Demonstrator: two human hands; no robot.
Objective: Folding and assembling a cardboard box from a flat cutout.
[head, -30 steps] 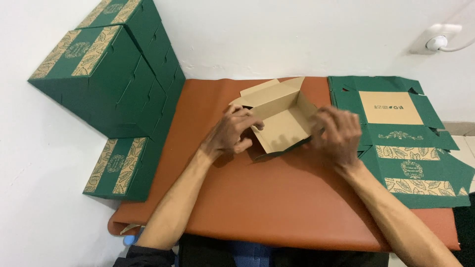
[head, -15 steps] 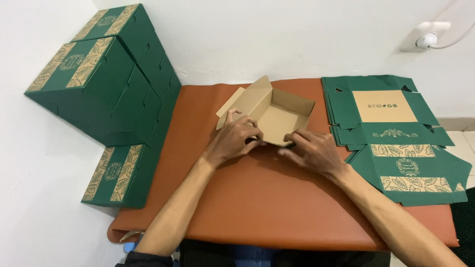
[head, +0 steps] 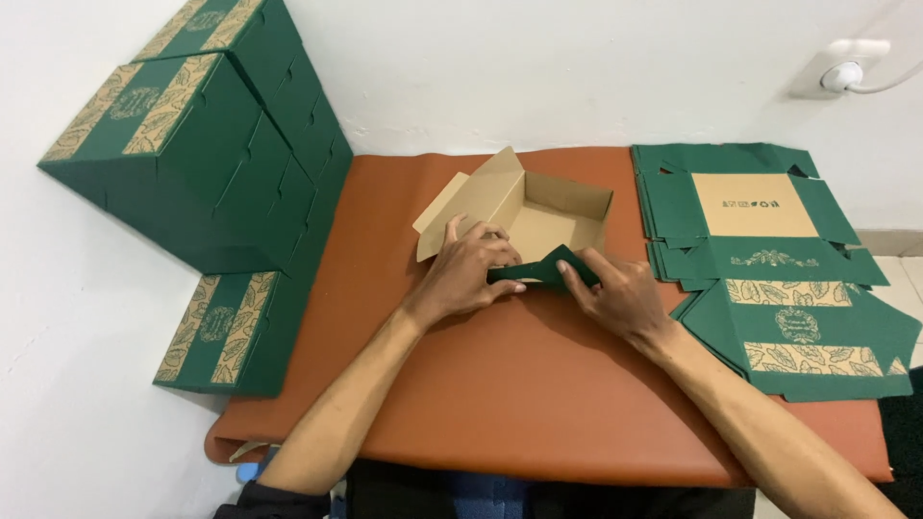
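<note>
A half-folded cardboard box (head: pixel 553 216), brown inside and green outside, lies open on the orange-brown table (head: pixel 500 384) in the head view. Its left wall stands up and its lid flap leans to the left. My left hand (head: pixel 466 269) presses on the box's near left corner. My right hand (head: pixel 615 293) pinches the green front flap (head: pixel 548 269) at the near edge, bending it up. Both hands touch the same flap.
A pile of flat green box blanks (head: pixel 779 279) with gold leaf bands lies at the table's right side. Several finished green boxes (head: pixel 192 144) are stacked against the wall on the left, one (head: pixel 226 332) lower beside the table. A wall socket (head: pixel 841 72) sits top right.
The box was lowered from my hands onto the table and now rests flat. Both hands slid to its near edge and took hold of the green front flap.
</note>
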